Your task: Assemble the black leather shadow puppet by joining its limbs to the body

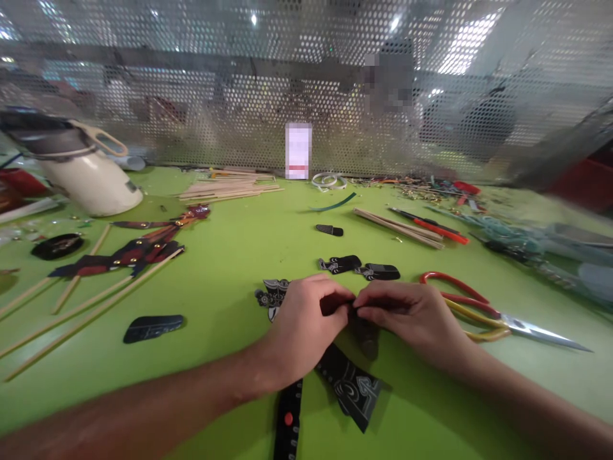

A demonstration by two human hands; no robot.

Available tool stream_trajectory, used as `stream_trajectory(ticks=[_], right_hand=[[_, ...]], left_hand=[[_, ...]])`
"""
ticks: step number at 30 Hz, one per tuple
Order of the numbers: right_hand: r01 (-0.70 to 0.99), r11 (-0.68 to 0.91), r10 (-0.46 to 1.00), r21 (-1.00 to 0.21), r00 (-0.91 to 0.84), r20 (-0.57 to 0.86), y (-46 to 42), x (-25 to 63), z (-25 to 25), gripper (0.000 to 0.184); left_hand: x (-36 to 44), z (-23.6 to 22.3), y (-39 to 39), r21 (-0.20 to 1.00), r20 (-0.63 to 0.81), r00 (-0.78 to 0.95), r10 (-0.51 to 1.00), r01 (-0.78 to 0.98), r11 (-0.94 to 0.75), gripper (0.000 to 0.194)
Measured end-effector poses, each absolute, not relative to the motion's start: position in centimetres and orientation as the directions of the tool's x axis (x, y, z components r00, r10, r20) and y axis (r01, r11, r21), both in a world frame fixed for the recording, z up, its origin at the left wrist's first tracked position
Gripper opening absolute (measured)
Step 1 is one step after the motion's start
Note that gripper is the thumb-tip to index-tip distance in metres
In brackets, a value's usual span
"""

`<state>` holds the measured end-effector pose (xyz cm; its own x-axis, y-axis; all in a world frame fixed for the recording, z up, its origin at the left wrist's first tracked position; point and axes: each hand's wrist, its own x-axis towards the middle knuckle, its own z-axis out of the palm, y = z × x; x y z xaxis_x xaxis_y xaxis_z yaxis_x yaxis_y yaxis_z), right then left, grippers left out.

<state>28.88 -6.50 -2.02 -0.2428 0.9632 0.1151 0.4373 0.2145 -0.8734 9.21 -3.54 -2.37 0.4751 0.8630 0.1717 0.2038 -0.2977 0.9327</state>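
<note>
A perforated metal screen (215, 96) rises beyond the scissors (520, 326), and the green surface (230, 236) spreads out under them. The cream jug (90, 179) stands upright far off to the scissors' left. Much nearer on that side lies the flat black figure (357, 386) with its pale line patterns, partly covered by my left hand; a black strip (288, 415) with a red dot runs beside it. The scissors themselves lie just beside my right hand, red and yellow handles toward me, blades pointing right. A red-and-dark jointed figure (136, 252) with long sticks is well to their left, and a pile of pale sticks (230, 185) lies beyond and left of them. The short stick bundle (397, 229) and the orange-and-black pens (431, 225) are nearer, just past their handles. Two patterned black pieces (380, 271) sit left of the handles. Between these and the figure, my left fingers (338, 291) and right fingers (387, 294) are pinched nearly closed, tips meeting on a small dark piece (368, 342), blurred and partly hidden; I cannot tell whether it joins the figure.
</note>
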Motion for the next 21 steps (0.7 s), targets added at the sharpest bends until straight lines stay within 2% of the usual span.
stream_trajectory(ticks=[8,21], right_hand=[[0.396,0.177,0.966,-0.901,-0.247,0.081,-6.54,28.76,-2.03,0.009],[0.364,0.138,0.973,-0.921,-0.225,0.056,-6.67,28.72,-2.37,0.007]], left_hand=[[9.31,-2.84,-3.78,0.92,0.207,0.468,0.859,0.205,-0.334,0.019],[9.29,-3.3,-3.71,0.929,0.186,0.477,0.859,0.2,-0.313,0.022]])
